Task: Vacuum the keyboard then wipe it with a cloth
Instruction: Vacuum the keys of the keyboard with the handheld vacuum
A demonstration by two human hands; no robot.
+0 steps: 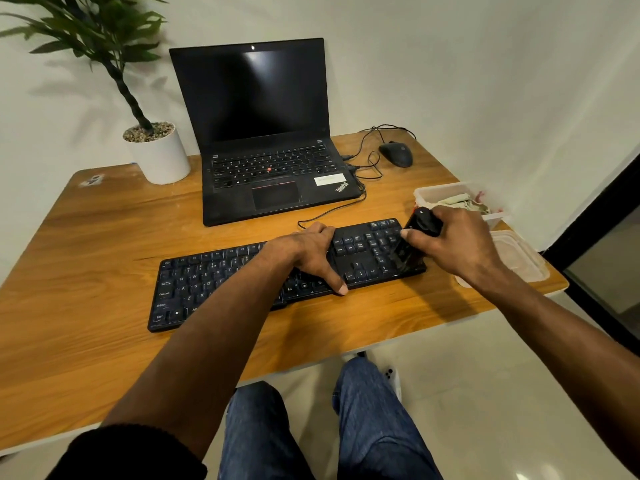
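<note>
A black keyboard point(214, 282) lies slanted across the wooden desk point(86, 237). My left hand point(304, 252) rests on the keyboard's middle-right part, fingers over its far edge and thumb at its near edge, holding it down. My right hand point(453, 242) grips a small black handheld vacuum point(414, 237), whose lower end stands on the number pad at the keyboard's right end. A crumpled cloth point(457, 202) lies in a clear plastic container point(426, 194) behind my right hand.
An open black laptop point(270, 133) stands behind the keyboard, with cables running to a black mouse point(396, 154) at the back right. A potted plant point(157, 154) stands at the back left. A clear lid point(523, 258) lies by the desk's right edge.
</note>
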